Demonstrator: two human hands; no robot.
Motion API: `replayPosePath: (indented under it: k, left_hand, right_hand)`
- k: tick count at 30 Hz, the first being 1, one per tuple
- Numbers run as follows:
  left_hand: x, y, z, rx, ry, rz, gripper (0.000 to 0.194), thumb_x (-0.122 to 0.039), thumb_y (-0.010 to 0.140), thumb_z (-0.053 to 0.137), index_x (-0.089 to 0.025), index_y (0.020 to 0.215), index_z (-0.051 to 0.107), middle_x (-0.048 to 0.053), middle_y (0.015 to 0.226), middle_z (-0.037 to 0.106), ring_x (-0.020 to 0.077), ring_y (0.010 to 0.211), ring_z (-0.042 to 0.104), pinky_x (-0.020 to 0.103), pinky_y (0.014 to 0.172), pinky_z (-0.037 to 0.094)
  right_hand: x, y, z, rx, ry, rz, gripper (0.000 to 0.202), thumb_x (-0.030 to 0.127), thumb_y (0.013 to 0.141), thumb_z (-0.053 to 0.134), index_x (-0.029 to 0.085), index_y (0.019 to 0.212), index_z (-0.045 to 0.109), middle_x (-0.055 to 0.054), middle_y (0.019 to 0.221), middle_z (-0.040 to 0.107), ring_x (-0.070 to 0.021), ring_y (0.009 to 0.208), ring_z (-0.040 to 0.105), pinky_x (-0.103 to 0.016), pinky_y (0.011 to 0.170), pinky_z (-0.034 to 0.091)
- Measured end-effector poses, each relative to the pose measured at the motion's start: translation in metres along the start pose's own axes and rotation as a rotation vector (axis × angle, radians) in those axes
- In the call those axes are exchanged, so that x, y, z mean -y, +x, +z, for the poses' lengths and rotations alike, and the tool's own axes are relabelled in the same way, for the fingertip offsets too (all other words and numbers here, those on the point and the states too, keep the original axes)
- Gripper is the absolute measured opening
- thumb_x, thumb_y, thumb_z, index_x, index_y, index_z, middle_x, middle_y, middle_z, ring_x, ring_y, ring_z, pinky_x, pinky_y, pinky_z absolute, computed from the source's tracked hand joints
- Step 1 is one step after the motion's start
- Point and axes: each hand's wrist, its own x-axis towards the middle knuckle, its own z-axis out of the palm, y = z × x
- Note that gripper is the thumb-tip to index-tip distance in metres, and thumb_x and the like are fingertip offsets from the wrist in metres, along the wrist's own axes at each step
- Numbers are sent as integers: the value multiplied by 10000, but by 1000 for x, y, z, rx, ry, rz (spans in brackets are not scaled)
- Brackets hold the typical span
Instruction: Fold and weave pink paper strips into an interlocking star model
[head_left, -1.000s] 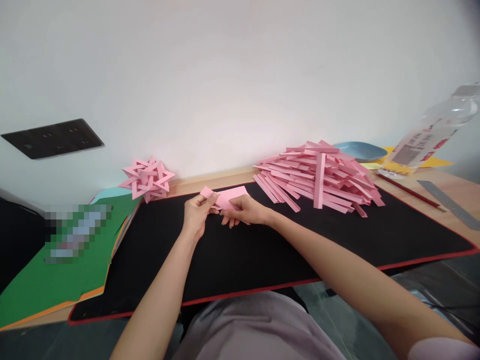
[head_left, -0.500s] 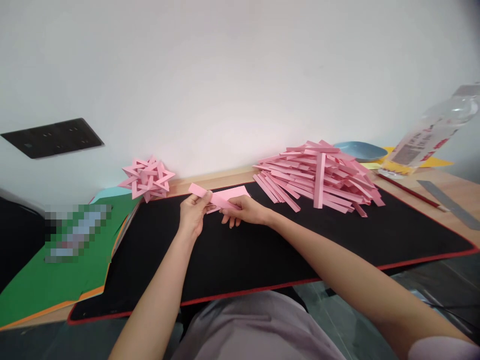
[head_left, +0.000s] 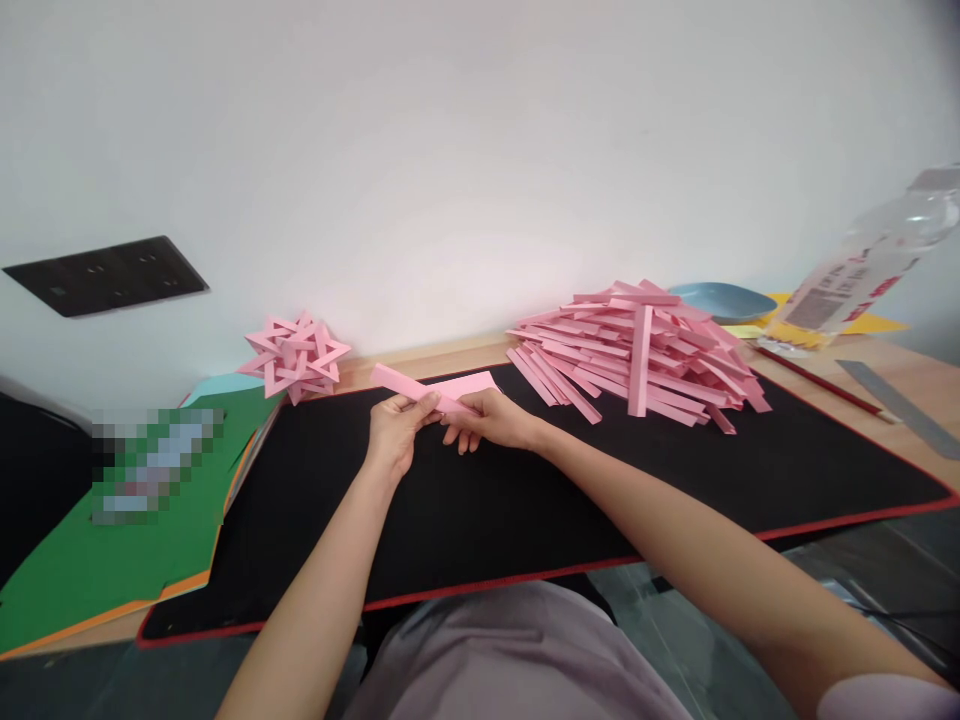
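A pink paper strip (head_left: 405, 384) slants between my two hands above the black mat (head_left: 480, 510). My left hand (head_left: 397, 430) pinches it near the middle between thumb and fingers, and its far end sticks out to the upper left. The thumb and fingers of my right hand (head_left: 495, 420) grip its lower right end. Behind my hands lies another piece of pink paper (head_left: 472, 383), partly hidden by them. Over to the right is a large heap of folded pink strips (head_left: 652, 345).
A pink paper star (head_left: 297, 358) stands by the wall at left, beyond green sheets (head_left: 150, 550). On the right are a blue dish (head_left: 724, 302), a clear bottle (head_left: 862, 265), a dark red pencil (head_left: 817, 381) and a grey ruler (head_left: 900, 408).
My left hand has slid a little to the right along the strip, closer to my right hand. More of the strip's upper left end shows.
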Motion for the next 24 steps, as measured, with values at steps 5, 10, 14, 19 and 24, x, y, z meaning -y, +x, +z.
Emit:
replayPosePath:
  k: [5,10,14,19,24]
  left_hand:
    - [1,1,0,-2,-2,-2,278,-228,461,810,-74,645,670,57,639,662,118,556,592,269,597,501]
    - [1,0,0,11,-13,1,269,-227,469,808,-75,638,663,53,635,660,113,552,587,269,599,495]
    - [1,0,1,15,-21,-9,269,-222,468,809,-76,639,662,46,618,652,105,532,576,262,582,488]
    - [2,0,2,4,-24,-11,276,-229,472,807,-71,648,662,44,604,645,103,525,570,251,563,481]
    - [1,0,2,4,-33,-9,281,-227,463,811,-73,642,659,43,609,645,94,513,561,248,563,481]
  right_hand:
    - [0,0,0,-1,13,5,256,335,815,553,81,824,577,-72,711,677,-86,508,616,-176,459,492]
    - [0,0,1,-9,3,10,239,317,815,554,80,793,573,-81,720,680,-89,503,615,-185,459,492]
    - [0,0,1,-18,2,0,241,317,814,553,79,789,574,-75,701,679,-88,499,614,-185,461,492]
    - [-1,1,1,-6,7,6,245,319,815,552,75,796,575,-80,705,682,-92,501,617,-188,464,494]
    - [-2,1,0,-7,9,6,236,314,819,548,80,791,566,-83,711,683,-91,499,620,-181,458,494]
